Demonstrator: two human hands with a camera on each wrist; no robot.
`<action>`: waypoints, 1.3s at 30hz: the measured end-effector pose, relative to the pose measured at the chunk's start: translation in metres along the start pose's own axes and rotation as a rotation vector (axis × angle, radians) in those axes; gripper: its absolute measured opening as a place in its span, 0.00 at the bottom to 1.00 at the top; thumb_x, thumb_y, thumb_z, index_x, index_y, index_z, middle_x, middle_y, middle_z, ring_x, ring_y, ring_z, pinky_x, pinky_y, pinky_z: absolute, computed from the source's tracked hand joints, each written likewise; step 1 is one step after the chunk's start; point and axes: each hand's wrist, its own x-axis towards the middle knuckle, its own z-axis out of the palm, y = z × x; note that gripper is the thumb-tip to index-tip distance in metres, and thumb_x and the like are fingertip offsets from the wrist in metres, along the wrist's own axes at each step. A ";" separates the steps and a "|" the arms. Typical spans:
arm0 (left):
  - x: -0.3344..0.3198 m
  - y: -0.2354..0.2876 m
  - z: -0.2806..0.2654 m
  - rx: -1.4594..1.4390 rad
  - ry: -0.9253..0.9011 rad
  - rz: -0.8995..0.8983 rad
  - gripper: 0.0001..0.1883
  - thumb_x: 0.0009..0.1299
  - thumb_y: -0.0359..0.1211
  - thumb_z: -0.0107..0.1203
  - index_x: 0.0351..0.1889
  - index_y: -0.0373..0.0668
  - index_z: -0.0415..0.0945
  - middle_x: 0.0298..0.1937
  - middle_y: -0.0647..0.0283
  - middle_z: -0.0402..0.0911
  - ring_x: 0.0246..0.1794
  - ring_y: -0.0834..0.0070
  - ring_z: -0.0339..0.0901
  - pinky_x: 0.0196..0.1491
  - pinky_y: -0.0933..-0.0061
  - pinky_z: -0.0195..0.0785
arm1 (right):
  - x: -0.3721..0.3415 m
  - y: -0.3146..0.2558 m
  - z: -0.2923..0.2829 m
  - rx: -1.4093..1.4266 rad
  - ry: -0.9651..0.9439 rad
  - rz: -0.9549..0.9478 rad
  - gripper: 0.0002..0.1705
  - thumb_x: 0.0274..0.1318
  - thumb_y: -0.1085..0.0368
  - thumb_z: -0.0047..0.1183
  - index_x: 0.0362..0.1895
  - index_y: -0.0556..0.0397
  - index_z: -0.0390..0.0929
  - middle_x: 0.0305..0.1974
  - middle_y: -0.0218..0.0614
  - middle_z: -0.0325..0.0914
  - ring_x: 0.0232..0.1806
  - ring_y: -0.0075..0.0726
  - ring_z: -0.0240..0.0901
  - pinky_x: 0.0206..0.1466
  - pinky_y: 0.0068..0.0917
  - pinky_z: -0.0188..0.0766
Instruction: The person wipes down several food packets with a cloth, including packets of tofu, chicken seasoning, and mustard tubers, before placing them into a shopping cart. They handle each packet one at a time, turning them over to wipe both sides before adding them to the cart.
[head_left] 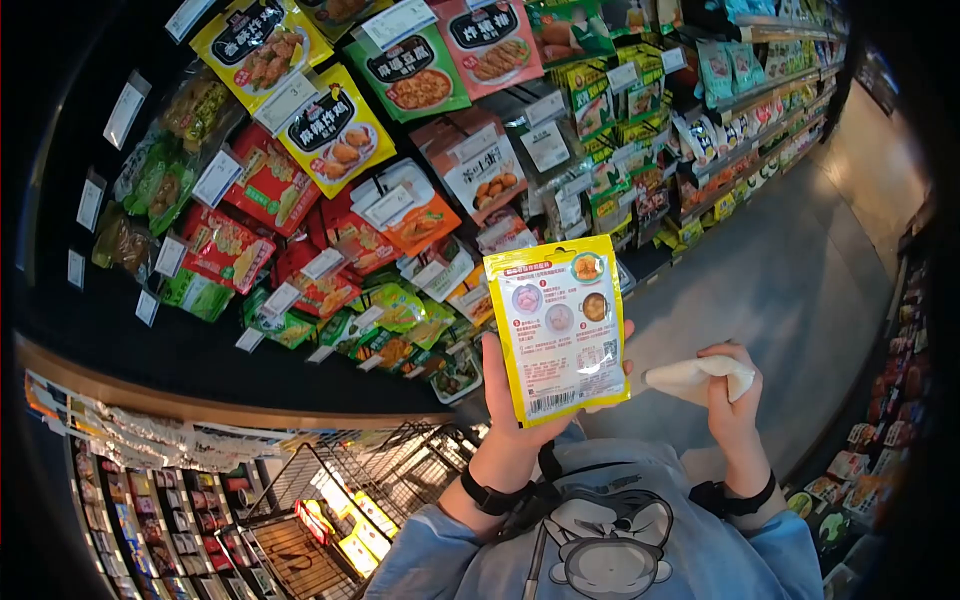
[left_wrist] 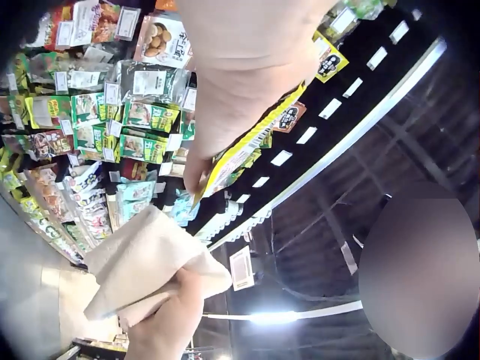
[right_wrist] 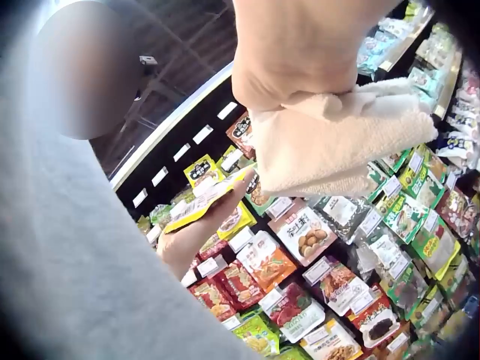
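Observation:
In the head view my left hand (head_left: 498,405) holds up a yellow-edged seasoning packet (head_left: 558,345), thumb along its left edge and fingertips showing at its right. Its back faces me, with printed text, small round pictures and a barcode. To the right, my right hand (head_left: 738,395) grips a bunched white cloth (head_left: 685,378), like a small towel, at one end. The left wrist view shows the packet (left_wrist: 244,150) nearly edge-on between thumb and fingers. Folds of the towel (right_wrist: 330,146) hang from the right hand in the right wrist view.
A shelf wall of hanging seasoning packets (head_left: 345,140) with price tags (head_left: 220,178) stands ahead and to the left. A wire shopping cart (head_left: 300,500) with yellow packs (head_left: 365,535) is at lower left. Grey floor (head_left: 760,270) runs along the aisle; more shelves (head_left: 890,400) line the right.

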 end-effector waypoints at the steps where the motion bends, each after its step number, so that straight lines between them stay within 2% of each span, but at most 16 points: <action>1: 0.007 0.009 -0.001 -0.001 -0.010 0.004 0.48 0.62 0.70 0.37 0.73 0.52 0.43 0.72 0.54 0.49 0.69 0.43 0.51 0.63 0.38 0.51 | 0.009 0.000 0.005 -0.004 0.001 -0.010 0.11 0.48 0.77 0.41 0.35 0.59 0.74 0.29 0.41 0.74 0.30 0.35 0.71 0.36 0.24 0.66; 4: 0.024 0.035 -0.005 0.083 0.055 0.012 0.48 0.61 0.71 0.37 0.73 0.53 0.43 0.72 0.53 0.49 0.68 0.38 0.49 0.63 0.32 0.48 | 0.033 0.003 0.024 0.021 0.018 -0.040 0.11 0.47 0.77 0.40 0.35 0.60 0.74 0.29 0.41 0.74 0.29 0.34 0.71 0.35 0.24 0.66; 10: 0.039 0.083 -0.020 0.086 0.052 0.066 0.49 0.60 0.70 0.40 0.73 0.52 0.43 0.72 0.53 0.49 0.68 0.39 0.50 0.63 0.34 0.49 | 0.074 0.012 0.071 0.068 0.016 -0.054 0.12 0.45 0.78 0.39 0.34 0.61 0.74 0.29 0.42 0.74 0.29 0.35 0.71 0.35 0.24 0.66; 12: 0.040 0.095 -0.029 0.033 -0.032 0.086 0.48 0.62 0.69 0.40 0.72 0.49 0.43 0.72 0.52 0.50 0.70 0.47 0.51 0.66 0.40 0.48 | 0.084 0.017 0.084 0.080 -0.002 -0.085 0.12 0.45 0.78 0.40 0.34 0.62 0.74 0.28 0.42 0.74 0.29 0.35 0.71 0.35 0.24 0.66; 18: 0.054 0.113 -0.039 -0.022 0.032 0.139 0.46 0.64 0.67 0.38 0.72 0.49 0.45 0.71 0.52 0.52 0.69 0.45 0.53 0.65 0.39 0.50 | 0.110 0.025 0.098 0.079 -0.077 -0.074 0.11 0.46 0.77 0.40 0.34 0.62 0.74 0.29 0.41 0.74 0.29 0.35 0.71 0.36 0.24 0.66; 22: 0.068 0.113 -0.038 -0.016 0.052 0.200 0.46 0.64 0.67 0.38 0.72 0.47 0.45 0.70 0.50 0.53 0.68 0.44 0.55 0.64 0.39 0.52 | 0.129 0.042 0.098 0.139 -0.106 -0.045 0.11 0.47 0.76 0.41 0.34 0.62 0.74 0.30 0.42 0.74 0.29 0.35 0.71 0.37 0.25 0.66; 24: 0.076 0.113 -0.036 0.051 0.165 0.201 0.50 0.58 0.70 0.43 0.72 0.50 0.46 0.71 0.49 0.51 0.67 0.39 0.53 0.59 0.32 0.54 | 0.143 0.044 0.097 0.158 -0.149 -0.059 0.10 0.47 0.75 0.41 0.34 0.62 0.74 0.30 0.42 0.76 0.30 0.36 0.71 0.38 0.26 0.66; 25: 0.081 0.112 -0.035 0.053 0.165 0.214 0.50 0.58 0.70 0.43 0.72 0.50 0.46 0.71 0.49 0.51 0.67 0.39 0.53 0.59 0.32 0.54 | 0.151 0.046 0.095 0.163 -0.158 -0.067 0.10 0.47 0.75 0.41 0.34 0.62 0.74 0.30 0.42 0.76 0.30 0.36 0.71 0.38 0.26 0.66; 27: 0.089 0.108 -0.034 -0.056 0.078 0.272 0.49 0.62 0.70 0.38 0.71 0.44 0.46 0.66 0.43 0.57 0.64 0.43 0.60 0.61 0.40 0.56 | 0.167 0.048 0.089 0.159 -0.226 -0.143 0.10 0.47 0.75 0.42 0.33 0.62 0.74 0.31 0.43 0.77 0.30 0.38 0.72 0.39 0.28 0.67; 31: 0.108 0.101 -0.026 -0.056 0.107 0.284 0.51 0.60 0.71 0.39 0.71 0.44 0.46 0.66 0.43 0.58 0.62 0.43 0.62 0.61 0.40 0.57 | 0.193 0.053 0.076 0.142 -0.283 -0.180 0.09 0.46 0.75 0.43 0.32 0.62 0.75 0.30 0.43 0.77 0.30 0.40 0.72 0.40 0.29 0.68; 34: 0.120 0.092 -0.025 -0.053 0.052 0.311 0.51 0.60 0.71 0.39 0.71 0.45 0.46 0.66 0.43 0.57 0.63 0.42 0.60 0.60 0.38 0.57 | 0.208 0.059 0.068 0.163 -0.340 -0.208 0.09 0.44 0.74 0.43 0.31 0.61 0.75 0.31 0.43 0.77 0.30 0.38 0.72 0.38 0.29 0.68; 37: 0.129 0.085 -0.019 -0.020 0.154 0.352 0.51 0.59 0.71 0.40 0.71 0.47 0.46 0.68 0.45 0.55 0.65 0.40 0.57 0.59 0.35 0.56 | 0.220 0.065 0.064 0.217 -0.372 -0.175 0.11 0.42 0.74 0.43 0.31 0.61 0.75 0.30 0.42 0.77 0.29 0.36 0.71 0.34 0.27 0.68; 39: 0.134 0.080 -0.018 -0.012 0.181 0.380 0.50 0.59 0.71 0.39 0.72 0.49 0.44 0.69 0.47 0.53 0.66 0.38 0.54 0.59 0.32 0.55 | 0.226 0.071 0.060 0.249 -0.408 -0.126 0.10 0.48 0.67 0.45 0.31 0.61 0.74 0.28 0.39 0.74 0.28 0.30 0.66 0.33 0.25 0.63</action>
